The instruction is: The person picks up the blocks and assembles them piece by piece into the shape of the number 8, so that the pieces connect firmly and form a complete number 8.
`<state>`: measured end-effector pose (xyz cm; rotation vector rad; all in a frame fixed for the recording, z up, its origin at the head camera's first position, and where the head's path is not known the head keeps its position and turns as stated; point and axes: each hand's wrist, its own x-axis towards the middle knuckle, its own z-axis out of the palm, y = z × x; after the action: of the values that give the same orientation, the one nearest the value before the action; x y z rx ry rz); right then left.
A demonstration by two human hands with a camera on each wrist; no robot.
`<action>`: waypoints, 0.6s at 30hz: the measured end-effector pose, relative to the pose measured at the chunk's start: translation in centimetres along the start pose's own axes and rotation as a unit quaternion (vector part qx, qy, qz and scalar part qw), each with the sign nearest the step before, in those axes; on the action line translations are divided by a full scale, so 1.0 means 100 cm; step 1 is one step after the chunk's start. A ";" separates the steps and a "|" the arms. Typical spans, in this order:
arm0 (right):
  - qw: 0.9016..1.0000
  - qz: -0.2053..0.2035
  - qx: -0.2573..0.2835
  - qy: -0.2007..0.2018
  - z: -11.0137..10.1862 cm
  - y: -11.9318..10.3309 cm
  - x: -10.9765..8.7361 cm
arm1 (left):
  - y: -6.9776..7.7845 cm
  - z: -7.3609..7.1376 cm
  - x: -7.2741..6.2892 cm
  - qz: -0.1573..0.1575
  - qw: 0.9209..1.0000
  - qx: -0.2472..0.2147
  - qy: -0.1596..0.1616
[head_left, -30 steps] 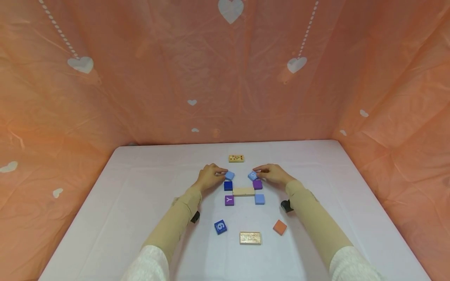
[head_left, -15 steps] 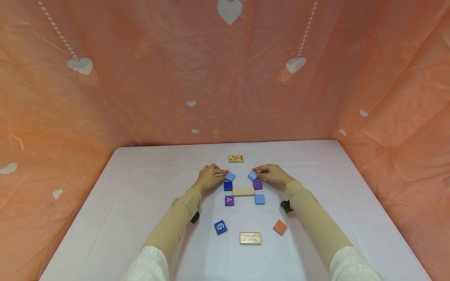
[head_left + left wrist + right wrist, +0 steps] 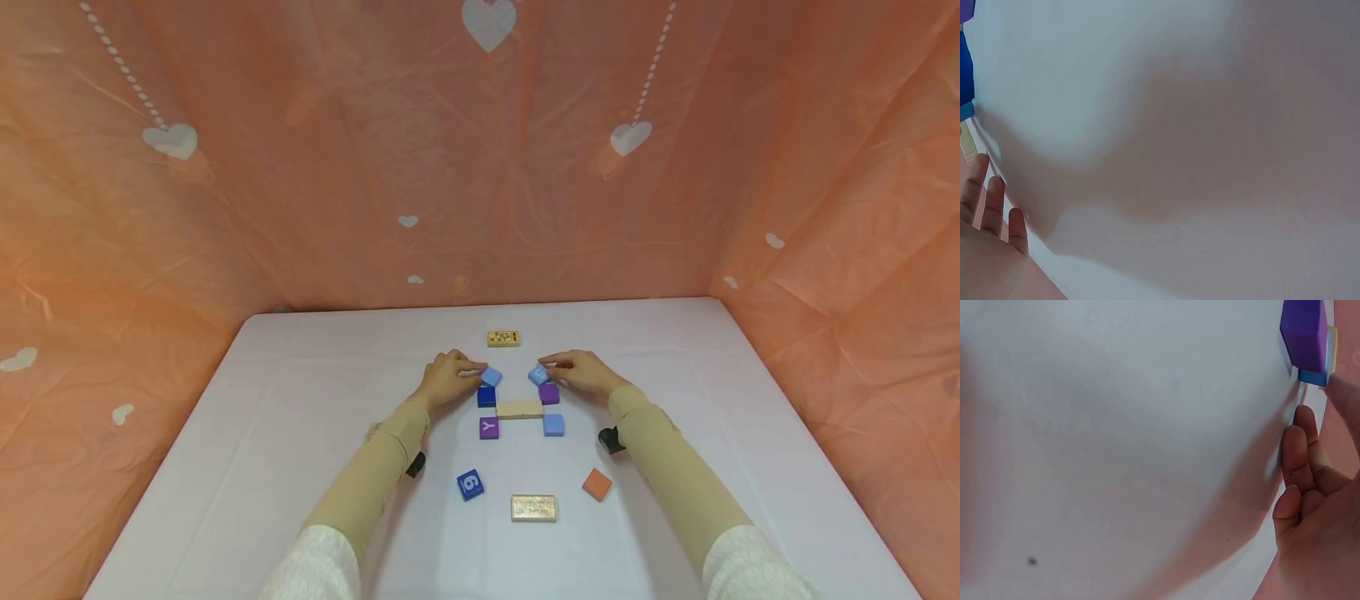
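In the head view, my left hand (image 3: pixel 447 378) has thumb and forefinger at the left corner of a plain light blue tile (image 3: pixel 491 377), pinching it. It stands turned to a diamond just behind a dark blue tile (image 3: pixel 487 397). Across from it, my right hand (image 3: pixel 587 371) pinches a light blue tile (image 3: pixel 537 375) with a white character, tilted behind a purple tile (image 3: pixel 549 393). In the right wrist view the thumb touches the edge of this light blue tile (image 3: pixel 1313 377); the other fingers curve loosely. The left wrist view shows three left fingers extended, the pinch out of sight.
A pale wooden strip (image 3: pixel 520 410) lies between the tile columns, with a purple Y tile (image 3: pixel 489 427) and a light blue tile (image 3: pixel 553 425) in front. Gold blocks lie at back (image 3: pixel 503 338) and front (image 3: pixel 534 508). A blue 6 tile (image 3: pixel 470 484) and orange tile (image 3: pixel 597 484) lie nearer.
The left light blue tile has shifted very slightly to the right and nearer over the second. Both hands stay almost still, and the other tiles have not visibly moved.
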<state>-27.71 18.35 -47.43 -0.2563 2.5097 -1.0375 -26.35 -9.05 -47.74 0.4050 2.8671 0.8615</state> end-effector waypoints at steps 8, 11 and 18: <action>1.000 -0.001 0.005 0.002 0.001 0.000 0.000 | 0.001 -0.001 -0.001 -0.002 1.000 0.001 -0.005; 1.000 -0.007 0.006 0.003 0.001 0.001 0.000 | 0.001 -0.001 -0.002 -0.001 1.000 0.002 -0.006; 1.000 -0.012 -0.004 0.005 0.003 0.003 0.002 | 0.002 -0.002 -0.003 0.002 1.000 -0.003 -0.008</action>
<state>-27.76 18.29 -47.85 -0.2860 2.5257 -1.0414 -26.07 -9.07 -47.51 0.4154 2.8495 0.8640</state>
